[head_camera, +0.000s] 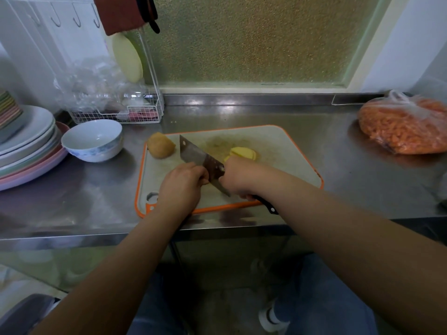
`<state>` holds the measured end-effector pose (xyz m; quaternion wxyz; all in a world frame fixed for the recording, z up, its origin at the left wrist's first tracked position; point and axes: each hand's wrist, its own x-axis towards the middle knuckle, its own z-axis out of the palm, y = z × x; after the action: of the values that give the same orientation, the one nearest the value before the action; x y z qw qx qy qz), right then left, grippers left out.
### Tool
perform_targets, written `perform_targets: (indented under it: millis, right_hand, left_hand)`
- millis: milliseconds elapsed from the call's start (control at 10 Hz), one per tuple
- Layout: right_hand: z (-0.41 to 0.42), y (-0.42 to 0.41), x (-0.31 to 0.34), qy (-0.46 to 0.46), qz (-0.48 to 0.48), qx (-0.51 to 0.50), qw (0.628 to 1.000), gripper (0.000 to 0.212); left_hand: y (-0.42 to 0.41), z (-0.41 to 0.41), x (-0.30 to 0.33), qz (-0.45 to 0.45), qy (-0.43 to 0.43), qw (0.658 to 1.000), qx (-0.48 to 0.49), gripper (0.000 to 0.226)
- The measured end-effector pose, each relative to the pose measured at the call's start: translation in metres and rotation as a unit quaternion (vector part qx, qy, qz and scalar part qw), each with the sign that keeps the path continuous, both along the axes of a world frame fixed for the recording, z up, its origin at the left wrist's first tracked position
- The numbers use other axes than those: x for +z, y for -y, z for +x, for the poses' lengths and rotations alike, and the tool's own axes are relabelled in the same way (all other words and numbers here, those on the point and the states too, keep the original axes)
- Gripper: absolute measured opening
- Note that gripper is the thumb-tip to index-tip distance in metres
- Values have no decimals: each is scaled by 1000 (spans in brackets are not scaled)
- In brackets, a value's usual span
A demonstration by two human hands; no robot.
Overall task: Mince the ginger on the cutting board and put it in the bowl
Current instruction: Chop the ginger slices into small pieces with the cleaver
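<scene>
Stainless steel forms the desk (314,141), on which a pale cutting board (278,151) with an orange rim is laid. A cleaver (198,157) is held over the board, its broad blade angled from the far left toward the near right and its black handle (266,205) projecting past the board's near edge. The right hand (242,177) is wrapped around the handle where it meets the blade, so its grip is closed on the cleaver. The left hand (181,184) is curled into a loose fist just left of the blade, with the fingertips pressed against the blade's flat side; whether anything is pinched in this grip cannot be told. Yellow sliced ginger (242,153) is seen on the board just beyond the right hand, partly hidden by it. A whole unpeeled ginger piece (160,148) is set at the board's far left corner, apart from the blade. A white bowl (93,140) with a faint blue pattern is placed on the desk left of the board, near it but not touching, and appears empty. A stack of plates (29,146) is kept beside the bowl at the left edge, and a white wire rack (116,114) stands behind them. A plastic bag of orange pieces (404,126) is left at the far right of the desk, well apart from the board.
</scene>
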<state>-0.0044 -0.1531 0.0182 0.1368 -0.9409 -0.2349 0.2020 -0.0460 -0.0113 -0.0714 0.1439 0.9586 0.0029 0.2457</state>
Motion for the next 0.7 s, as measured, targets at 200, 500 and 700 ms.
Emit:
perform_targets:
  millis: [200,500,700]
  right_hand:
    - [6,5,-2,-7,15,15,1000,27]
    - [-10,19,-1,14,68,41,997,23]
    - [-16,16,-13,-8,99,17,995,59]
  left_hand:
    - [1,0,1,8,-18,1000,4,6]
    - [-12,-6,47,-10,103,993,-57,17]
    - [-14,12,73,119,-173,973,-96,56]
